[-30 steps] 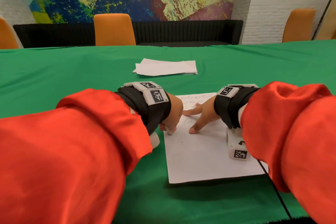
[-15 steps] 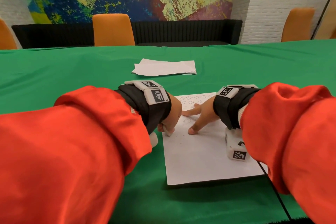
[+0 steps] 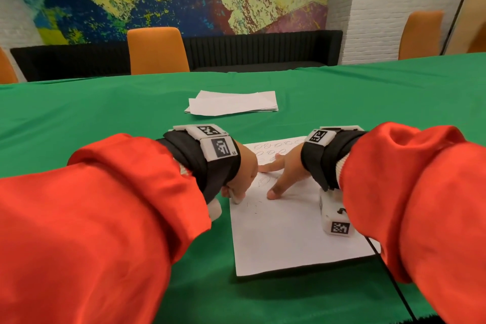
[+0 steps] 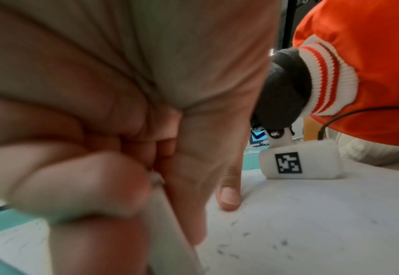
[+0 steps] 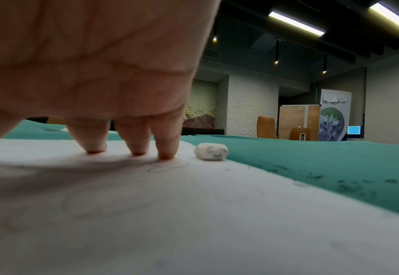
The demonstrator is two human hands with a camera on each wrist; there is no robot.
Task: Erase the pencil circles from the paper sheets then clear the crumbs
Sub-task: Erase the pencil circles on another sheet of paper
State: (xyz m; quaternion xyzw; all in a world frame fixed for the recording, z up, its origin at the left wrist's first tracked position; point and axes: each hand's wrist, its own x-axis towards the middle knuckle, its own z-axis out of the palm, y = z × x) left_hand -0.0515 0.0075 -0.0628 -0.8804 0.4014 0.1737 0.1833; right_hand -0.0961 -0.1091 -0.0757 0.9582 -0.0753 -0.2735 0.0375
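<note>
Right now the job looks partly done. Going from the left, the left hand (image 3: 243, 173) is curled tight around a small white rubber eraser (image 3: 236, 198), with the eraser's tip down at the left edge of the flat white paper sheet (image 3: 289, 239). Just to the right of that hand lie thin dark eraser crumbs (image 3: 252, 205), and the paper near the person looks bare. So I think some circles are already rubbed out there.

Next, between the two hands, a couple of faint pencil circles (image 3: 265, 180) are left. Then comes the right hand (image 3: 285, 168), spread wide with straight fingers pressing the sheet flat and holding nothing. Just past its fingers are more rows of circles to rub out. Farther off, beyond both hands, sits a loose pile of white papers (image 3: 232, 102) on the green tablecloth (image 3: 105, 113). The crumbs are not cleared yet.

The left wrist view is blurry and mostly full of hand, so most of the eraser is hidden. The right wrist view shows a small white lump (image 5: 211, 154) just past the fingertips; I cannot tell what it is. I cannot tell if the far pile has circles on it.
</note>
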